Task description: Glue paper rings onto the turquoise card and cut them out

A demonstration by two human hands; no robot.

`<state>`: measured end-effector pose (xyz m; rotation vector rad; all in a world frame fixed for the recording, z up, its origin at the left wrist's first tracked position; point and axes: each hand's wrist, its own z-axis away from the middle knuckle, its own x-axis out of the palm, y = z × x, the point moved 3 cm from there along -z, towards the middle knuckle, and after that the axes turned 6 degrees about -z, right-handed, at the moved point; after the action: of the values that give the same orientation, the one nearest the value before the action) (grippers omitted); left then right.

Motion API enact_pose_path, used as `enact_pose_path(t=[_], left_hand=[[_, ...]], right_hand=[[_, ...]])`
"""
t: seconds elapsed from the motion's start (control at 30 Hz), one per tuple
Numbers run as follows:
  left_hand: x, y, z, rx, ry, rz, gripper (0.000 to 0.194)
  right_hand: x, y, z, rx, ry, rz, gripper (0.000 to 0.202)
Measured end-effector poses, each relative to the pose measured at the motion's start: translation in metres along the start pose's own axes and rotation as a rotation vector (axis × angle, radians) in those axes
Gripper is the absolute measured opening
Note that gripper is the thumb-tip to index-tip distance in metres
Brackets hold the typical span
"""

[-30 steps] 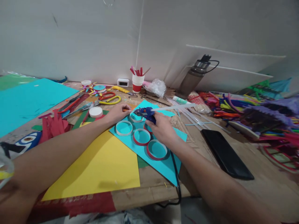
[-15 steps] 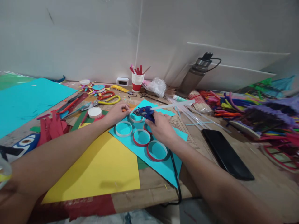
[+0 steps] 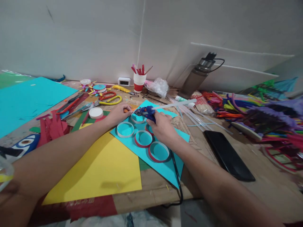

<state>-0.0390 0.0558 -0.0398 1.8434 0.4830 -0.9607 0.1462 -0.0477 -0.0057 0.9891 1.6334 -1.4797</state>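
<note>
My right hand (image 3: 163, 126) grips a blue glue gun (image 3: 146, 113) with a long pale glue stick (image 3: 175, 104) out of its back. The gun's nozzle is over a white-rimmed ring (image 3: 138, 118) on the blue sheet (image 3: 163, 170). My left hand (image 3: 120, 114) lies at that sheet's left edge, its fingers curled beside the ring; what they hold, if anything, is hidden. Nearer to me on the sheet are a white ring (image 3: 125, 130) and red-and-white rings (image 3: 143, 139) (image 3: 158, 151). Another red ring is partly covered by my right hand.
Yellow paper (image 3: 101, 170) lies under my left forearm. A black case (image 3: 228, 156) is at the right, a bottle (image 3: 197, 75) and paper cup (image 3: 139, 82) behind. Scissors (image 3: 110, 98) lie back left. A black cord (image 3: 176, 170) crosses the sheet.
The glue gun and my right hand have shifted very slightly left. Otherwise the view has only moved a little.
</note>
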Motion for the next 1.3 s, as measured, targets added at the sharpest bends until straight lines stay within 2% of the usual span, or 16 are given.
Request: enact_pose_path(t=[0.47, 0.93, 1.3], left_hand=[[-0.0005, -0.0001, -0.0005, 0.027, 0.001, 0.008, 0.021], [0.0019, -0.0014, -0.0012, -0.028, -0.020, 0.017, 0.022], [0.0015, -0.0003, 0.0006, -0.024, -0.009, 0.037, 0.023]], right_hand=[[0.0026, -0.0043, -0.0022, -0.018, -0.007, 0.042, 0.022], [0.0032, -0.0078, 0.0010, -0.053, -0.011, 0.025, 0.022], [-0.0028, -0.0049, -0.0041, 0.001, -0.002, 0.071, 0.023]])
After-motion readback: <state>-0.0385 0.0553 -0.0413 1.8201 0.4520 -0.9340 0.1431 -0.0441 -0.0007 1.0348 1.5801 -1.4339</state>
